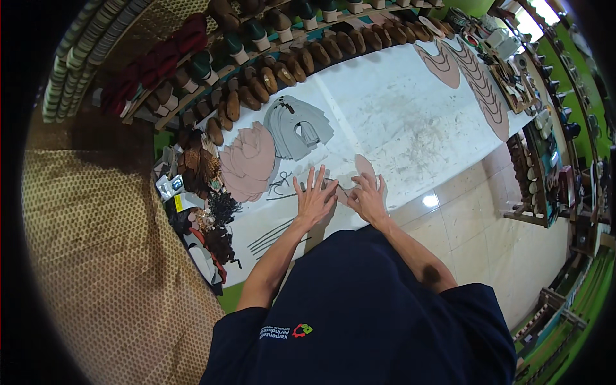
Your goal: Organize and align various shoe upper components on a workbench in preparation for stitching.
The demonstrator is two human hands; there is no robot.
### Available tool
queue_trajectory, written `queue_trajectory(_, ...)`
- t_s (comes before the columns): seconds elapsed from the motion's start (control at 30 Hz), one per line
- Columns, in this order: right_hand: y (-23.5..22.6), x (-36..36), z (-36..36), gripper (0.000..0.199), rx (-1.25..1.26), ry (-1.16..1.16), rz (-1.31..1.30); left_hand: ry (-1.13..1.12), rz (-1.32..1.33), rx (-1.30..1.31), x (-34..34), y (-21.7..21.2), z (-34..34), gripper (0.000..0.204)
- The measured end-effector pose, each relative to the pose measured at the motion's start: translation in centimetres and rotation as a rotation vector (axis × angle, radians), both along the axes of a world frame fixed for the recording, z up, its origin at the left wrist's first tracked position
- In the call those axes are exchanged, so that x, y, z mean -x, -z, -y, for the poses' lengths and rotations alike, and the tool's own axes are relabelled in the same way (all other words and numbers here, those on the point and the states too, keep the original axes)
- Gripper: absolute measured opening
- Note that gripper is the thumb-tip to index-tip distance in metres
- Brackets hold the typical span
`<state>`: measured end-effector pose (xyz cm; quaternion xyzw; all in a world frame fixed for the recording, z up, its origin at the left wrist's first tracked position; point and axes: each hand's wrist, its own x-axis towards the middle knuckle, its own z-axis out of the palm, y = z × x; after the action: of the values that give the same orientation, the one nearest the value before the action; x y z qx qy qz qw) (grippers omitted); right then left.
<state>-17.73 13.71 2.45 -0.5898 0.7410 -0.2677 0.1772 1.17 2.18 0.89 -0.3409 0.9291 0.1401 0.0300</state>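
Note:
Over the near edge of a white-topped table [410, 122], my left hand [314, 200] and my right hand [368, 200] are close together. Each pinches with thumb and forefinger at a small, thin dark strip between them, while the other fingers of my left hand stretch out. Details of the strip are too small to make out. Just beyond my right hand lies a pink sole-shaped piece [364, 165], partly covered by its fingers. To the left of my left hand are tangled dark cords [280, 186] and several straight dark strips [268, 239].
Fanned grey cut pieces [289, 128] and pink pieces [247, 163] lie at the left. Brown wooden shoe lasts [292, 66] line the back edge. Overlapping pink soles [481, 90] rest at the far right. Black scraps [221, 212] clutter the left end. Shelving [536, 173] stands right.

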Motion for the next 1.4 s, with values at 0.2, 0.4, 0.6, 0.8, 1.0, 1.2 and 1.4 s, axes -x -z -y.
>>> queue_trajectory(0.2, 0.7, 0.3, 0.1, 0.012, 0.037, -0.009, -0.096, 0.088, 0.002, 0.121, -0.3, 0.4, 0.1, 0.059)
queue_trajectory(0.4, 1.3, 0.5, 0.0, 0.011, 0.029, 0.005, -0.114, 0.043, -0.039, 0.031, -0.1, 0.4, -0.2, 0.060)
queue_trajectory(0.6, 1.6, 0.5, 0.1, 0.011, 0.047, 0.001, -0.129, 0.060, -0.074, 0.056, -0.1, 0.6, -1.0, 0.056)
queue_trajectory(0.8, 1.5, 0.6, 0.1, 0.012, 0.038, 0.000, -0.131, 0.074, -0.047, 0.044, -0.4, 1.0, -1.0, 0.054)
queue_trajectory(1.0, 1.4, 0.8, 0.2, 0.011, 0.021, -0.016, -0.127, 0.066, -0.062, 0.039, -0.3, 1.1, -0.9, 0.055)
queue_trajectory(1.2, 1.4, 1.0, 0.3, 0.011, 0.003, -0.020, -0.119, 0.069, -0.106, 0.037, -0.1, 0.8, -1.4, 0.055)
queue_trajectory(1.4, 1.8, 1.5, 0.5, 0.011, 0.021, -0.046, -0.157, 0.106, -0.050, 0.055, 0.2, 0.6, -1.9, 0.052)
